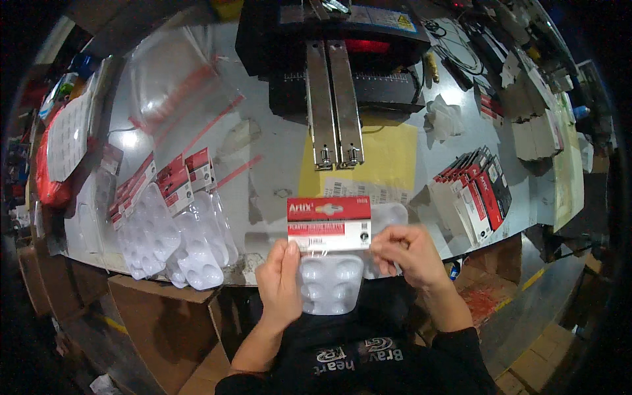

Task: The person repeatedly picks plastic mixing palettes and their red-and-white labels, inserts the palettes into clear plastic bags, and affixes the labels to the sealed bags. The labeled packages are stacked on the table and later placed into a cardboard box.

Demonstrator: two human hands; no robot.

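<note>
A white plastic paint palette (331, 284) with round wells hangs below a red and white header card (329, 225) in front of me. My left hand (279, 282) grips this package along its left side, thumb on the card's lower left corner. At the card's right edge is my right hand (411, 255), its fingers curled and pinched together. Whether anything small is between those fingertips is hidden. Partly behind the card and my right hand lies another white palette (393, 214).
Packaged palettes (155, 224) are piled at the left. A black machine (342, 92) with two metal bars (336, 112) stands at the back, above a yellow sheet (388, 151). Header cards (475, 194) stand stacked at the right; clear bags (172, 79) lie far left. Cardboard boxes (158, 316) sit below the table edge.
</note>
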